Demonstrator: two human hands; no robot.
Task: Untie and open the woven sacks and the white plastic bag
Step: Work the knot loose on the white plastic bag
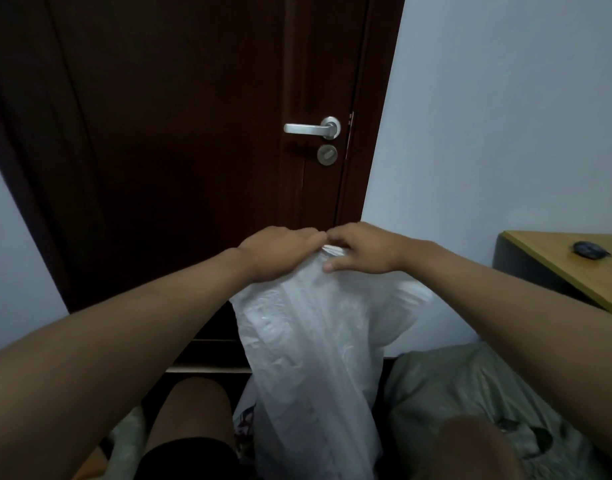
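In front of a dark wooden door (166, 140), seen from the head camera, both arms reached forward and the two hands met at the top of the white plastic bag (315, 341). The left hand (280, 252) lay knuckles-up with its fingers curled over the gathered mouth of the bag, gripping it. The right hand (361, 249) touched the left at the fingertips, its fingers bent down onto the same bunched top and its thumb pressed against the plastic just below, so it too pinched the bag. The bag hung from that grip, stretched and creased, down between the person's bare knees, its lower end running out of the bottom edge. To the right of the bag, beside the right knee, lay a grey-green woven sack (463, 386), crumpled; whether its mouth was tied could not be told. On the door, a silver lever handle (311, 127) sat above a round lock (327, 154). At the right edge stood a wooden table (567, 271) against the pale wall, with a small dark object (590, 250) on top.
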